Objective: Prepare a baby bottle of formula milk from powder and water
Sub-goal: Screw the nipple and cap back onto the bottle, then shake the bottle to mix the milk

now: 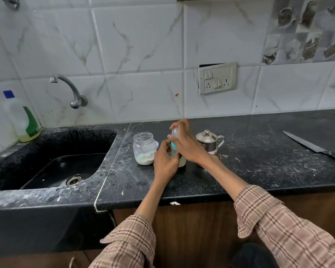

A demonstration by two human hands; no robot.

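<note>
One bottle (176, 149), one jar (144, 148), one kettle (208, 141), one knife (315, 147), two hands (165, 163).

Bottle (175, 149) stands mid-counter (259, 171), jar (144, 147) just left, kettle (208, 142) just right, sink (52, 161) far left, knife (315, 147) far right.

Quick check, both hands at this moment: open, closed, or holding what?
Left hand: closed around the lower body of the baby bottle, which stands on the counter.
Right hand: closed over the bottle's clear cap from above.
</note>
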